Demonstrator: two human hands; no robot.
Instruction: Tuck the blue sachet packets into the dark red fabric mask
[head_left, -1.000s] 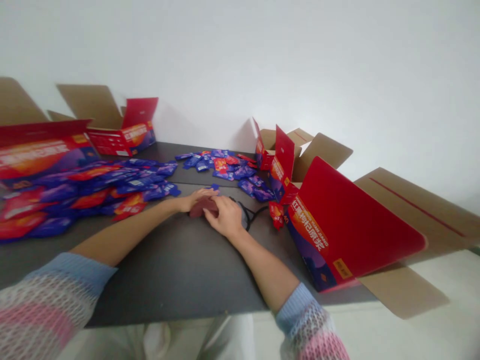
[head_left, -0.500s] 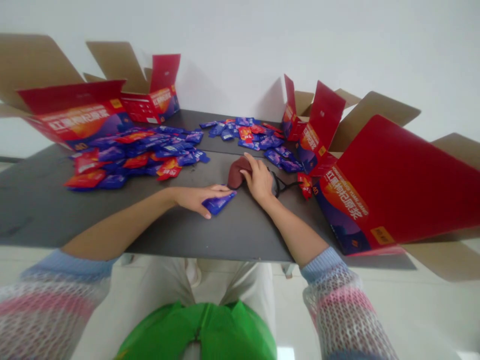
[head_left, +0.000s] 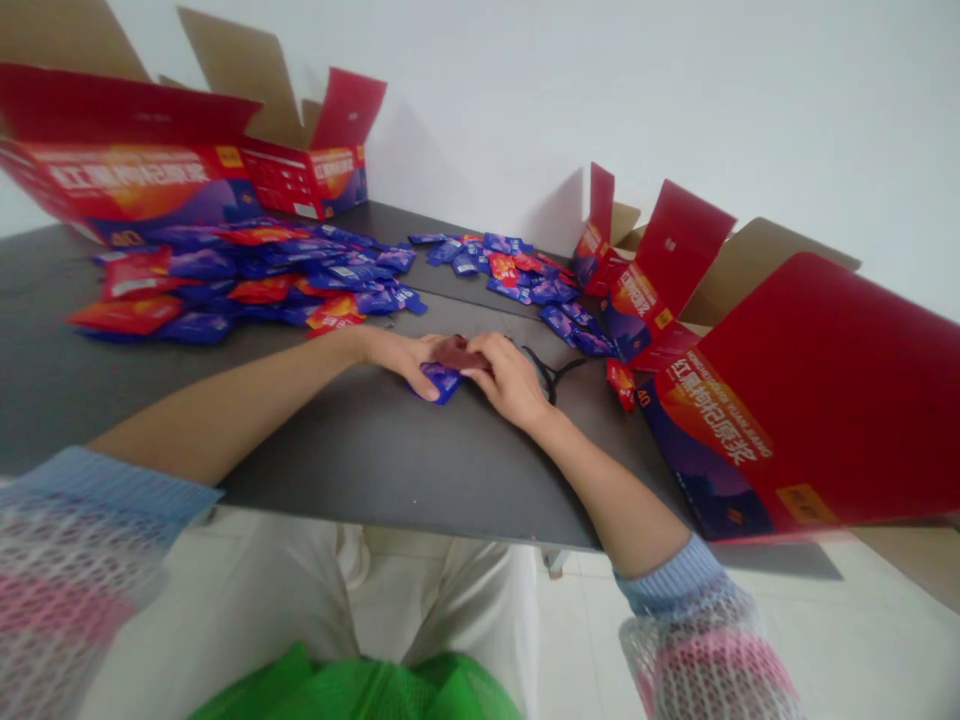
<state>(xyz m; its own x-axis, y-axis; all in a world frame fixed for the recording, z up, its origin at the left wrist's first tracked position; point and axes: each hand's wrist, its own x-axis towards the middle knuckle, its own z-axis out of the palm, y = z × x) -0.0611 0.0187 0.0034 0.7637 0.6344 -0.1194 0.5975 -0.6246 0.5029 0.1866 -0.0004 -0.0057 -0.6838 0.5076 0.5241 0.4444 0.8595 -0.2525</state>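
Both hands meet at the middle of the dark table. My left hand presses a blue sachet against the tabletop, fingers curled over it. My right hand lies beside it, fingers closed on a dark red pouch with a black cord trailing to the right. The pouch is partly hidden under both hands.
A big heap of blue and red sachets lies at the left, a smaller heap at the back. Open red cartons stand at the far left, back left and right. A green bag sits at my lap.
My left hand has slid the blue sachet right, up against the pouch. My right hand has drawn the pouch nearer and lowered it. The camera has tilted and shifted.
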